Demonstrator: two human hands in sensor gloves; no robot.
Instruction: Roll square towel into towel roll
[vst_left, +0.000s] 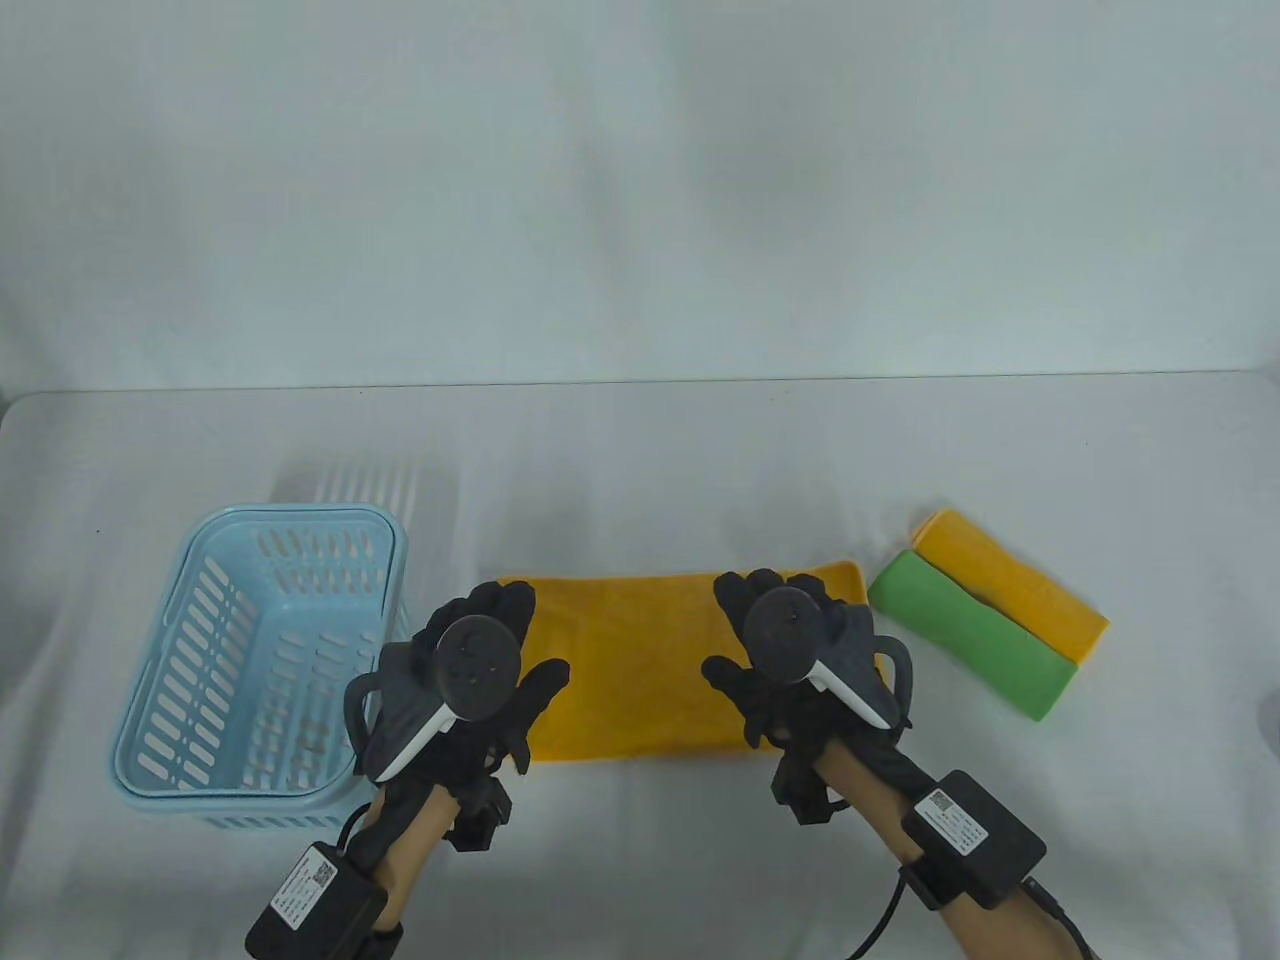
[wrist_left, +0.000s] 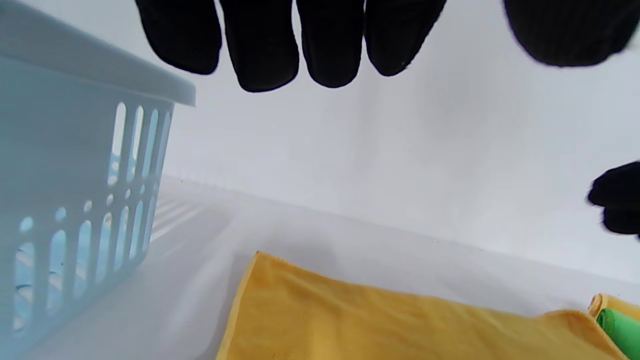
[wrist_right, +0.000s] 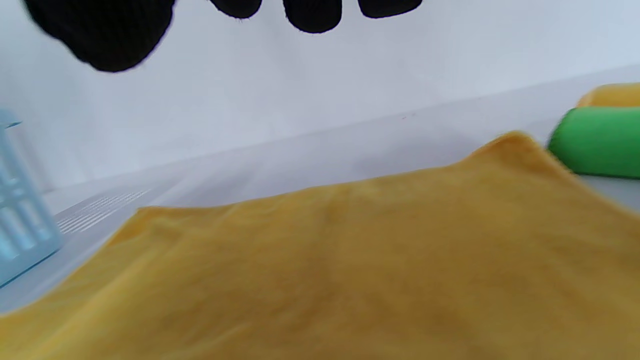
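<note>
Both hands (vst_left: 480, 660) (vst_left: 790, 640) spread above yellow towel (vst_left: 630, 670), basket (vst_left: 215, 600) left

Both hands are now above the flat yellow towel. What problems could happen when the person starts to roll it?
1. The left hand sits at the yellow towel's left end, close to the blue basket; it might bump the basket.
2. The towel's right end lies near the green roll and the yellow roll; rolling could nudge them.
3. The right hand and the left hand hover open, not pressing; uneven starts may skew the roll.
</note>
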